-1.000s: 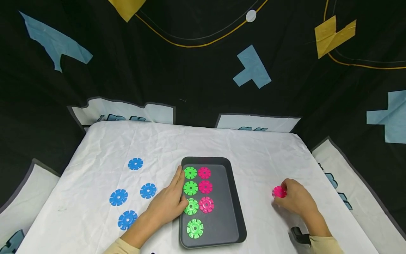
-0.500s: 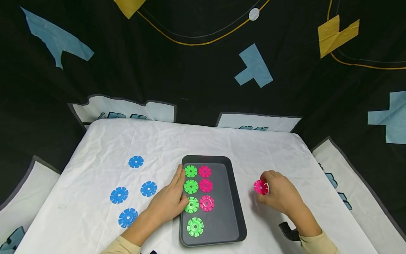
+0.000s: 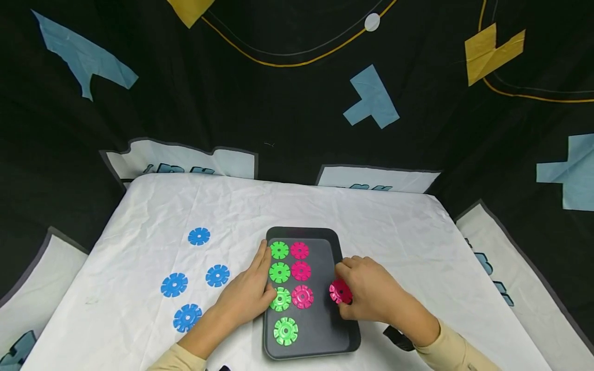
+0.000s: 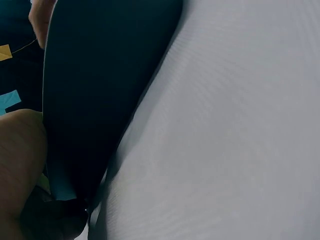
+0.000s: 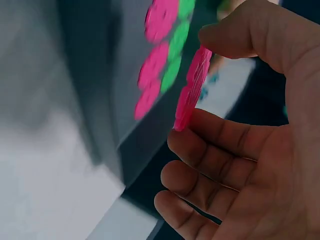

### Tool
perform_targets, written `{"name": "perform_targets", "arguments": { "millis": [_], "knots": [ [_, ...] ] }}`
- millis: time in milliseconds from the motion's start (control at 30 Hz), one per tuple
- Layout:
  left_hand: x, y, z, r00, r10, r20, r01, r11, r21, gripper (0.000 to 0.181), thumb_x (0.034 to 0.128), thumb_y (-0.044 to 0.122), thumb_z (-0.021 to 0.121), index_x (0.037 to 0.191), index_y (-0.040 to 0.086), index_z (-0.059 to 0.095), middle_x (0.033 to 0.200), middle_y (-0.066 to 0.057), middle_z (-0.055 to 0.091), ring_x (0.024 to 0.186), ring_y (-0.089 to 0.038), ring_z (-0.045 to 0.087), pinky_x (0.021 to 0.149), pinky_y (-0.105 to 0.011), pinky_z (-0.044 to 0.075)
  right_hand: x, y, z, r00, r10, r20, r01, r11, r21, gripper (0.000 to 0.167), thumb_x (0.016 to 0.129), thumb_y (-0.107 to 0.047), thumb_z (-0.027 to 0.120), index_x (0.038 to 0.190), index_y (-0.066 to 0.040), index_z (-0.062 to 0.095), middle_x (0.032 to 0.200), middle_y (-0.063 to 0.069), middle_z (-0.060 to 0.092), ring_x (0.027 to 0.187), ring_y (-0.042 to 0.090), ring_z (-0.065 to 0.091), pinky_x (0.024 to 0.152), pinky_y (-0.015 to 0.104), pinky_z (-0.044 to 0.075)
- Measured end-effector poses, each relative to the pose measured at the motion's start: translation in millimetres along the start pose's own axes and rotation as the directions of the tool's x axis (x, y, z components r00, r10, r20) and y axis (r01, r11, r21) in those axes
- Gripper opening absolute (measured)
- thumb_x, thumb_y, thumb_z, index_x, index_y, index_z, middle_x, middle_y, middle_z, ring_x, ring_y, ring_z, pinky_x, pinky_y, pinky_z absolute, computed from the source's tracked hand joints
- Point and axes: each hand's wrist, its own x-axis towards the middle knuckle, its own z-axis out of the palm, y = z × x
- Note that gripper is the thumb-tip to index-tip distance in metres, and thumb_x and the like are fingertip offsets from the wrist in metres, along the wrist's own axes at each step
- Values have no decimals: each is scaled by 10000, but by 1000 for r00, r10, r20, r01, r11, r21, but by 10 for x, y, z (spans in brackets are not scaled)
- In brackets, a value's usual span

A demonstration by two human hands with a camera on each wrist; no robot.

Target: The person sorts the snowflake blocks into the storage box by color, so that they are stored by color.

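Note:
A dark grey tray [image 3: 325,330] lies on the white cloth, holding a column of green discs [image 3: 285,331] beside a column of pink discs [image 3: 302,297]. My right hand [image 3: 373,291] pinches a pink notched disc [image 3: 341,291] over the tray's right side; in the right wrist view the disc [image 5: 192,90] is edge-on between thumb and fingers of the hand [image 5: 270,130]. My left hand [image 3: 246,296] rests against the tray's left rim with fingers straight. In the left wrist view part of that hand [image 4: 20,165] shows by the tray's dark side [image 4: 100,80].
Several blue discs [image 3: 174,285] lie on the cloth [image 3: 139,247] to the left of the tray. A black curtain [image 3: 287,123] with blue and yellow tape pieces hangs behind the table.
My right hand has carried the pink disc leftward from the cloth at the right to above the tray's right side. My left hand has stayed on the tray's left rim.

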Motion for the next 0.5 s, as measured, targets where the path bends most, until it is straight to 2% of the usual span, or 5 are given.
{"name": "perform_targets", "arguments": {
  "millis": [100,167,300,500],
  "knots": [
    [-9,-5,0,1000,-3,-1,3,1000,-6,807,801,138,554,1517,-51,234,1620,-145,78,620,-80,516,507,-224,392,100,-155,-9,993,-74,91,76,997,-21,377,592,-398,739,846,-173,575,739,-130,443,685,85,442,645,298,413],
    [-12,-7,0,1000,-1,-6,1,1000,-4,801,803,137,553,1515,-52,238,1619,-144,83,616,-74,512,505,-222,389,155,-251,5,981,-126,145,132,991,-35,394,611,-426,744,873,-171,598,752,-129,475,708,84,470,649,296,423],
    [-17,-6,2,1000,0,-7,0,1000,-4,787,814,136,548,1514,-51,241,1620,-141,81,580,-64,500,477,-226,381,239,-424,73,948,-213,235,238,968,-82,445,647,-490,747,944,-172,656,820,-99,601,781,89,558,707,307,465],
    [-16,-8,6,1000,7,-16,-7,1000,-2,784,813,137,552,1511,-54,249,1617,-148,93,594,-58,505,484,-220,382,313,-621,202,894,-278,351,353,920,-169,532,663,-563,727,1028,-176,706,925,-68,688,883,100,624,813,305,475]
  ]
}}
